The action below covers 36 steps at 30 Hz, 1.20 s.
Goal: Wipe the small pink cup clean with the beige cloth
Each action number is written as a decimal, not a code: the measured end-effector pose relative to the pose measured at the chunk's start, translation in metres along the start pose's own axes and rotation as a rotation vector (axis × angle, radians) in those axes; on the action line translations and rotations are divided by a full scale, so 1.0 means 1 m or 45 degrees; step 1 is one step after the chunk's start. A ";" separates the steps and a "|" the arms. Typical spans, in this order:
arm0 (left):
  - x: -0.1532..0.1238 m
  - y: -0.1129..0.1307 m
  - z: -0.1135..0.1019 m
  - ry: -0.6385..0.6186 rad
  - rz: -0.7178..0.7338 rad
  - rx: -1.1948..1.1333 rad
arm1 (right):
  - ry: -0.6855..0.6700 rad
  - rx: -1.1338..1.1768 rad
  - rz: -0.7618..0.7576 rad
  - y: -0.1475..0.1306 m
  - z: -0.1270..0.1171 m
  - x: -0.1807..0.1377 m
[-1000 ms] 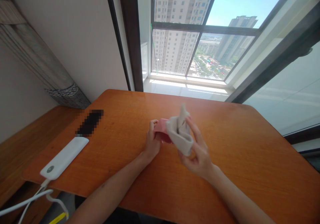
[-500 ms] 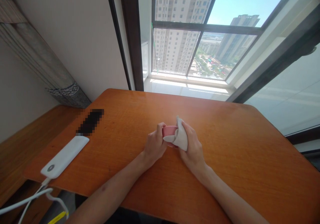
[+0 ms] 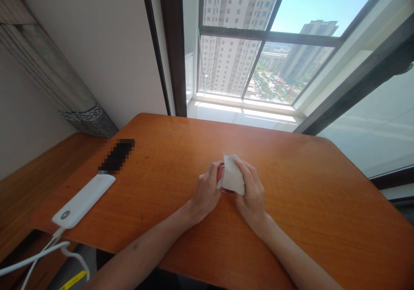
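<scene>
Between my hands, over the middle of the wooden table point(image 3: 168, 152), is a small pink object point(image 3: 220, 173), mostly covered, so its exact kind does not show. My left hand point(image 3: 208, 188) grips its left side with the fingers wrapped round it. A white tissue or cloth point(image 3: 233, 178) lies over its front and right side. My right hand point(image 3: 251, 190) presses this white piece against the pink object, fingers curled over its top right edge. Only a strip of pink shows beside the left fingers and a little below the white piece.
A white power bank point(image 3: 84, 201) with a white cable point(image 3: 39, 255) plugged in lies at the table's left. Beyond it is a dark, pixelated object point(image 3: 118, 156). A large window point(image 3: 265, 35) stands behind the table, and a curtain point(image 3: 58, 74) hangs at the left.
The white piece has shifted left across the pink object and now covers more of it. Both hands have moved slightly right, the left hand more, bringing them closer together.
</scene>
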<state>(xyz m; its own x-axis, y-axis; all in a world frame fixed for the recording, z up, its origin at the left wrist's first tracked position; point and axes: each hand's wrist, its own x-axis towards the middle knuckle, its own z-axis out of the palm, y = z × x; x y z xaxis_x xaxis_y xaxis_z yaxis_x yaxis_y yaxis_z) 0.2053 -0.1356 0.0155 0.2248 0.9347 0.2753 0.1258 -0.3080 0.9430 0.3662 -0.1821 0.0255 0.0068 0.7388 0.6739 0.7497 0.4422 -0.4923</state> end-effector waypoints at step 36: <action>-0.001 -0.016 0.024 0.007 -0.265 -0.453 | 0.222 0.538 0.497 0.015 0.024 -0.004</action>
<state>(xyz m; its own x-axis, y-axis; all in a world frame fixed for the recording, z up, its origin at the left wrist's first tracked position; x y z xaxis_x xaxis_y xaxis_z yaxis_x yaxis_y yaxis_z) 0.2263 -0.1355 -0.0044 0.2247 0.9718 0.0719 -0.1742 -0.0325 0.9842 0.3616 -0.1663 0.0017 0.3642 0.8087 0.4618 0.3424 0.3448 -0.8740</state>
